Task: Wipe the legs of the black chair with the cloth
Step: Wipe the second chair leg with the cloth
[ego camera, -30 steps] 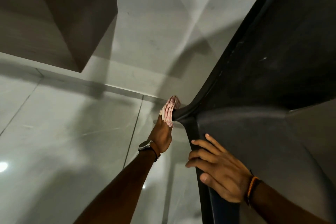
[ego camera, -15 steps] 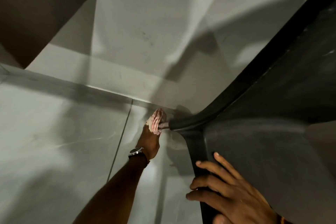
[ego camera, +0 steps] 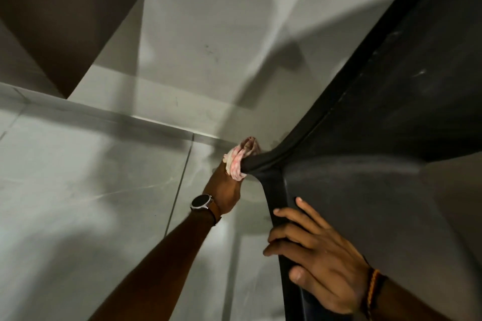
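Observation:
The black chair (ego camera: 386, 143) fills the right side, seen from above, with one leg (ego camera: 260, 163) reaching down and left toward the floor. My left hand (ego camera: 225, 186), with a watch on its wrist, is wrapped around that leg with the pink-and-white cloth (ego camera: 238, 161) bunched between fingers and leg. My right hand (ego camera: 313, 260), with a woven band on the wrist, grips the chair's front edge near the bottom right, fingers spread on the seat and thumb under the rim.
Grey floor tiles (ego camera: 91, 203) spread out on the left, meeting a pale wall (ego camera: 221, 34) at a skirting line. A dark brown boxy block (ego camera: 65, 15) juts out at the top left. Shadows fall across wall and floor.
My left hand with the cloth slid down toward the leg's end and has come back up the leg. My right hand stays on the chair's edge. The camera has shifted.

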{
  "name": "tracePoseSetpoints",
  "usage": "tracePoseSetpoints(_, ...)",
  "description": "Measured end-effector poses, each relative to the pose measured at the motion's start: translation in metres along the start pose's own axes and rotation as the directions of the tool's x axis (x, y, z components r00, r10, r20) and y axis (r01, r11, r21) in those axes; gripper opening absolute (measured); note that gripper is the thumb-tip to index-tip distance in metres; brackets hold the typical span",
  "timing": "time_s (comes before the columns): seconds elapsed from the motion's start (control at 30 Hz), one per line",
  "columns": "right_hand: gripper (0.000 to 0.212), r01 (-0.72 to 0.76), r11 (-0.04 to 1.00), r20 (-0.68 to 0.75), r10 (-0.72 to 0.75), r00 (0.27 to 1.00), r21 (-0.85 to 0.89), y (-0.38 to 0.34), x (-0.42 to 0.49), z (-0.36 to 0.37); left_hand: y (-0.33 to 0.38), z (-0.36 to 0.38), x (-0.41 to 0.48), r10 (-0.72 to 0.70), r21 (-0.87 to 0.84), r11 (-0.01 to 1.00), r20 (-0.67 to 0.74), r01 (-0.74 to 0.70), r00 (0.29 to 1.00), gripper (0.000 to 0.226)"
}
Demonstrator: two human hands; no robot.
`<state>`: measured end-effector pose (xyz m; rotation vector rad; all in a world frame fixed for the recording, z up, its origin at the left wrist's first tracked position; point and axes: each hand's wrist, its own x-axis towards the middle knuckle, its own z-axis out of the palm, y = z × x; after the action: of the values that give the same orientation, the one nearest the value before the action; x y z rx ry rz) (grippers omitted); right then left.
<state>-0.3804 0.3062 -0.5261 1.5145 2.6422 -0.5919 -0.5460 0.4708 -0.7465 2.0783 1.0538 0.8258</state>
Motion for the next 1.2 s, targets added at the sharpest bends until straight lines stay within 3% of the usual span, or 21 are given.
tracePoseSetpoints(0.17,0.068,-0.024,1.0,0.03,0.023,0.999,0.013,-0.002,-0.001,-0.001,-0.026,0.001,-0.001,-0.046,0.035,0.998,0.093,0.043,0.995,0.08)
tracePoseSetpoints(0.23,0.065,-0.022,0.999,0.013,0.021,1.0,0.023,-0.001,0.0,0.001,-0.05,0.007,-0.001,-0.081,0.138,0.989,0.178,0.057,0.981,0.083)
tracePoseSetpoints(0.33,0.061,-0.003,0.999,-0.038,0.004,0.999,0.031,0.002,0.001,0.005,-0.075,0.01,0.007,-0.25,0.296,0.943,0.317,0.155,0.915,0.08)
tracePoseSetpoints(0.4,0.064,0.002,0.999,-0.059,0.0,0.998,0.04,0.004,0.0,0.006,-0.072,0.007,0.01,-0.243,0.19,0.965,0.374,0.182,0.895,0.074)
tracePoseSetpoints(0.47,0.067,0.003,0.999,-0.072,0.0,0.997,0.043,0.004,-0.002,0.008,-0.051,0.002,0.01,-0.168,0.031,0.986,0.31,0.167,0.936,0.065)
tracePoseSetpoints(0.57,0.067,0.012,0.999,-0.068,-0.01,0.998,0.036,0.004,-0.001,0.009,-0.019,-0.003,0.001,0.033,-0.092,0.995,0.06,-0.027,0.998,0.061)
tracePoseSetpoints(0.67,0.065,0.012,1.0,-0.053,-0.01,0.999,0.024,0.006,-0.001,0.008,-0.001,0.001,-0.003,0.016,-0.149,0.989,-0.054,-0.024,0.998,0.061)
tracePoseSetpoints(0.8,0.06,0.035,0.999,-0.061,-0.035,0.998,-0.003,0.008,0.003,0.007,-0.02,0.015,-0.002,-0.136,-0.083,0.988,-0.036,0.133,0.99,0.058)
tracePoseSetpoints(1.0,0.066,0.037,0.999,-0.104,-0.038,0.994,-0.009,0.014,0.003,0.016,-0.076,0.042,-0.003,-0.059,0.063,0.996,-0.004,0.059,0.998,0.07)
tracePoseSetpoints(1.1,0.067,0.036,0.999,-0.093,-0.037,0.995,-0.008,0.015,0.002,0.015,-0.088,0.04,-0.004,-0.107,0.145,0.986,0.136,0.087,0.985,0.079)
tracePoseSetpoints(1.2,0.064,0.046,0.999,-0.074,-0.048,0.996,-0.015,0.012,0.002,0.013,-0.067,0.023,-0.003,-0.069,-0.021,0.997,0.163,0.073,0.984,0.078)
